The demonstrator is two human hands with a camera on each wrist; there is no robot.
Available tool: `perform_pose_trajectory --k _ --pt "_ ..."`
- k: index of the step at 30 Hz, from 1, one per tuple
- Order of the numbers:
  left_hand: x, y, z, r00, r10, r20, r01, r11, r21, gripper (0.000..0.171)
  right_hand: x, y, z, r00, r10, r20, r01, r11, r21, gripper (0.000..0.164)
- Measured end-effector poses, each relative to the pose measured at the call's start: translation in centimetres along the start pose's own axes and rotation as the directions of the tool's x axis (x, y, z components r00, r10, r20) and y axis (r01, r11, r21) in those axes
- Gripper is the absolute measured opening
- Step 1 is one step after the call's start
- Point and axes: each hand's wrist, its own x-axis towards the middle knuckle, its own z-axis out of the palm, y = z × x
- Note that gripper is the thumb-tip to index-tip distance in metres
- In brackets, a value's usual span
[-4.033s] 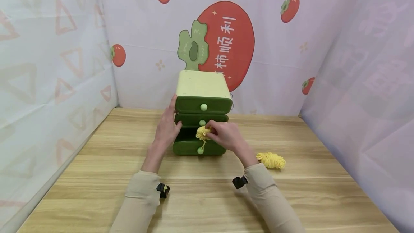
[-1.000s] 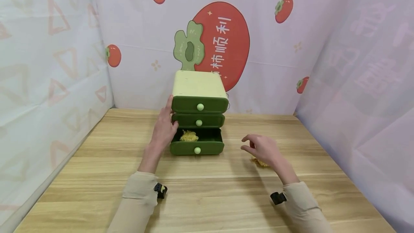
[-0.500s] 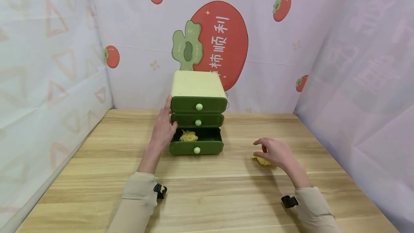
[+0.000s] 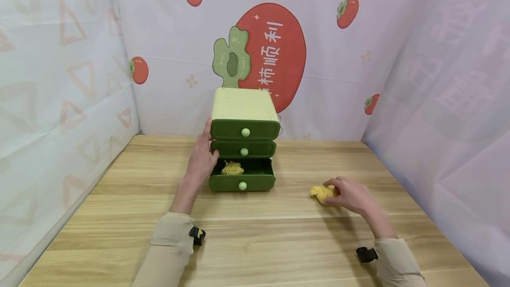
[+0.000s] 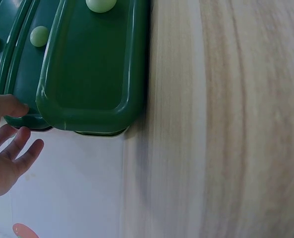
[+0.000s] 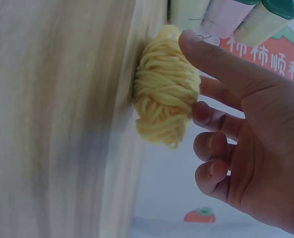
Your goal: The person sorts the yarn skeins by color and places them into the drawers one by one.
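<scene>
A small drawer cabinet (image 4: 245,104) with a cream top and green fronts stands on the table. Its bottom drawer (image 4: 227,184) is pulled out, with a yellow yarn bundle (image 4: 232,168) lying inside on the left. My left hand (image 4: 200,159) rests against the cabinet's left side; in the left wrist view its thumb (image 5: 15,106) touches the middle drawer front and the other fingers spread loosely. To the right, my right hand (image 4: 350,195) pinches a second yellow yarn bundle (image 4: 320,193) on the table. The right wrist view shows thumb and fingertips at one side of this bundle (image 6: 165,89).
The wooden table (image 4: 255,247) runs between fabric walls on the left, right and back. The printed back wall (image 4: 175,25) is behind the cabinet. The top drawer (image 4: 227,130) and middle drawer (image 4: 227,149) sit above the pulled-out one.
Four seconds ago my right hand held a yarn bundle over the bottom drawer; that bundle now lies inside. The hand has moved right and down onto the second bundle. My left hand stays at the cabinet.
</scene>
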Motion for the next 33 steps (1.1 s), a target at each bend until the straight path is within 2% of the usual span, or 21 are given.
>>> perform_pose_trajectory --k 8,14,24,33 --pt "0.0 0.0 0.0 1.0 -0.004 0.005 0.004 1.0 0.009 0.104 0.0 1.3 0.6 1.0 0.0 0.024 -0.001 0.998 0.058 0.05" --pt "0.0 0.1 -0.1 1.0 0.004 0.001 -0.004 1.0 0.012 0.103 0.1 1.8 0.8 1.0 -0.026 0.01 0.025 0.997 0.078 0.047" --pt "0.0 -0.1 0.1 1.0 0.002 0.004 -0.003 1.0 0.018 0.103 0.3 1.6 1.0 0.999 -0.015 -0.029 0.015 1.0 -0.005 0.023" --pt "-0.1 -0.3 0.1 1.0 0.005 0.001 -0.005 1.0 0.011 0.103 1.4 0.4 0.8 0.994 -0.076 -0.074 0.073 0.996 -0.051 0.019"
